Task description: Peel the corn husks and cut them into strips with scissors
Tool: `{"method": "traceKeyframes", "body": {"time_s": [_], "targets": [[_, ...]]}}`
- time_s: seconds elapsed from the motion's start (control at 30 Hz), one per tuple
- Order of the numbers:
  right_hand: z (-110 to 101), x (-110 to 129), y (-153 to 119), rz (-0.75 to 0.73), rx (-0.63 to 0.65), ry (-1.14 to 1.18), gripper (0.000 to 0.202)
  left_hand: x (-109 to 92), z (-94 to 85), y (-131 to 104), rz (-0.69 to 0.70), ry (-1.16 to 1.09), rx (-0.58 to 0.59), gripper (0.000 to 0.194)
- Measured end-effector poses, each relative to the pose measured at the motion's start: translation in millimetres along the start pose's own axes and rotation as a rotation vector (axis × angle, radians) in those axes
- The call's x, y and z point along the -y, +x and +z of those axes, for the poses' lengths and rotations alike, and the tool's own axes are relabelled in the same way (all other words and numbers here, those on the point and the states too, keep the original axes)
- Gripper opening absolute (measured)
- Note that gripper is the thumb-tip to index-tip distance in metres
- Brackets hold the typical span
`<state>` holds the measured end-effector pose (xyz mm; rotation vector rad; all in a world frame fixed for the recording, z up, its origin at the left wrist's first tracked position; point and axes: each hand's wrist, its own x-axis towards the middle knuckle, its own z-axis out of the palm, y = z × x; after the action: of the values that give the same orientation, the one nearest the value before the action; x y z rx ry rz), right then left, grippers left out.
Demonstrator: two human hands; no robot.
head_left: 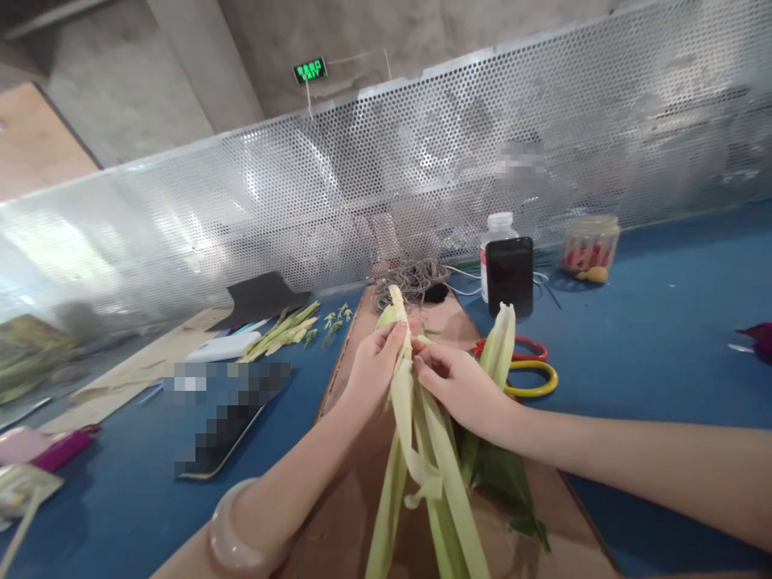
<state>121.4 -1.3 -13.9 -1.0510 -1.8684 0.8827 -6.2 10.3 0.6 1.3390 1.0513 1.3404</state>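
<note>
Pale green corn husk strips (pixel 443 450) hang down from between my hands over a brown cardboard sheet (pixel 338 515). My left hand (pixel 379 358) pinches the bundled husks near their upper end, where a whitish tip sticks up past the fingers. Just to the right, my right hand (pixel 452 378) has its fingertips closed on the husk strips at about the same height. Behind my right hand another corn husk (pixel 502 346) stands out, with darker green leaf (pixel 503 474) below the wrist. Scissors with red and yellow handles (pixel 534 378) lie beside it, their blades hidden.
Grey cord (pixel 413 281) is heaped at the cardboard's far end. A phone (pixel 510 273) leans on a white bottle (pixel 499 223); a clear jar (pixel 591 245) stands to the right. Left are a dark tablet-like object (pixel 241 426) and husk pieces (pixel 283 330). Perforated metal panel (pixel 362 177) borders the blue table.
</note>
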Motion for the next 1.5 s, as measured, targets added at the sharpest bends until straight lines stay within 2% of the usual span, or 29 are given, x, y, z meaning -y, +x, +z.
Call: {"method": "traceKeyframes", "body": {"time_s": [0.3,0.4,0.57,0.67,0.77,0.83,0.93,1.0,1.07,1.23,1.33,1.43,1.5], "targets": [[-4.4,5.8,1.6,0.069,-0.014,0.085,0.014,-6.1,-0.8,0.7,-0.084,-0.110,-0.056,0.036],[-3.9,4.0,3.0,0.120,-0.086,0.126,0.018,-5.4,-1.0,1.3,-0.067,-0.159,-0.054,0.038],[1.3,-9.0,5.1,0.117,-0.241,0.171,0.030,1.8,-3.5,5.2,-0.009,-0.197,-0.107,0.035],[2.5,-11.1,3.0,-0.002,-0.269,0.092,0.037,4.2,-5.7,6.4,0.002,-0.189,-0.136,0.031],[-0.4,-4.9,-2.7,-0.188,-0.290,-0.082,0.028,5.3,-7.6,5.7,0.011,-0.135,-0.119,0.032],[-3.0,1.8,-7.5,-0.285,-0.265,-0.142,0.017,6.7,-8.6,5.2,0.035,-0.079,-0.135,0.035],[-4.3,9.5,-13.6,-0.424,-0.138,-0.236,0.006,9.9,-9.4,5.8,0.076,-0.009,-0.165,0.034],[-2.3,10.7,-15.4,-0.488,-0.052,-0.328,0.007,11.2,-9.2,6.5,0.082,0.012,-0.168,0.033],[1.1,8.9,-15.1,-0.526,-0.021,-0.403,0.010,10.8,-8.4,6.6,0.082,0.041,-0.194,0.034],[5.7,4.6,-11.2,-0.424,-0.018,-0.484,0.024,3.9,-4.9,2.7,0.074,0.060,-0.336,0.033],[4.2,6.9,-10.5,-0.379,0.036,-0.478,0.023,1.2,-3.7,1.0,0.056,0.005,-0.371,0.031],[3.2,8.6,-10.8,-0.358,0.069,-0.445,0.013,3.2,-3.9,2.2,0.067,-0.068,-0.351,0.030],[3.0,8.1,-10.6,-0.350,0.048,-0.396,0.009,5.8,-4.2,4.1,0.082,-0.112,-0.267,0.030]]}}
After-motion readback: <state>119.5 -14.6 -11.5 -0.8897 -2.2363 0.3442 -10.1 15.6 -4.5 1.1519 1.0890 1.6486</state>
